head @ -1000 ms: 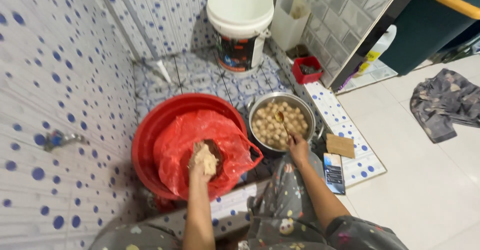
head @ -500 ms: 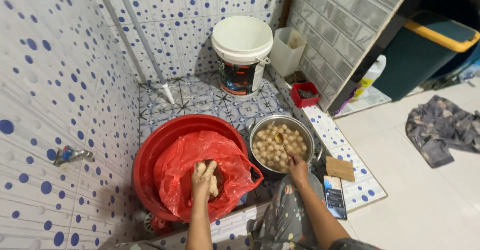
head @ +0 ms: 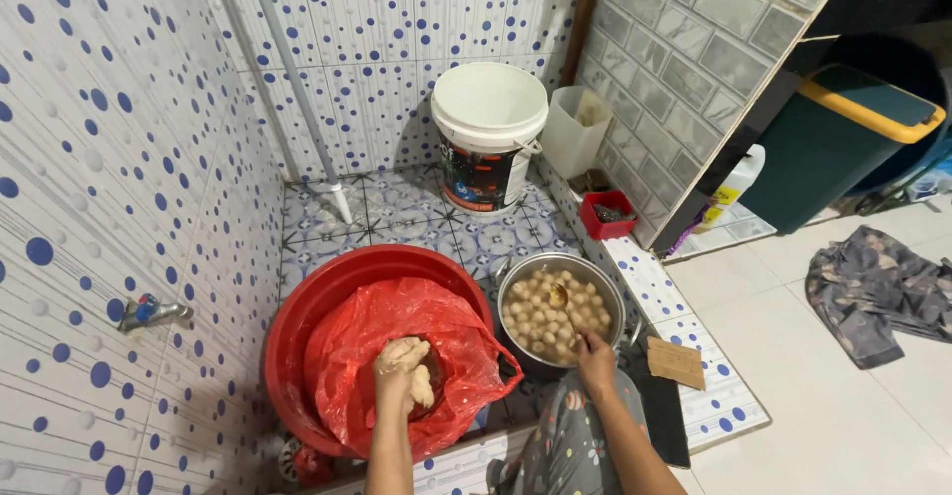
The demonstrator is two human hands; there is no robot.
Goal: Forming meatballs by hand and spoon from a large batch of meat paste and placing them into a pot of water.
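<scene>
A red basin (head: 297, 331) sits on the patterned tile floor (head: 397, 222), lined with a red plastic bag (head: 397, 326). Behind it stands a white bucket (head: 488, 133). Just right of the basin, a metal pot (head: 605, 302) holds water and many pale round balls (head: 535, 321). The left hand (head: 397, 381) hovers inside the bag, its fingers closed around a lump of pale dough (head: 409, 356). The right hand (head: 595, 356) rests at the pot's near rim, fingers gripping a spoon (head: 563, 302) whose bowl dips among the balls.
</scene>
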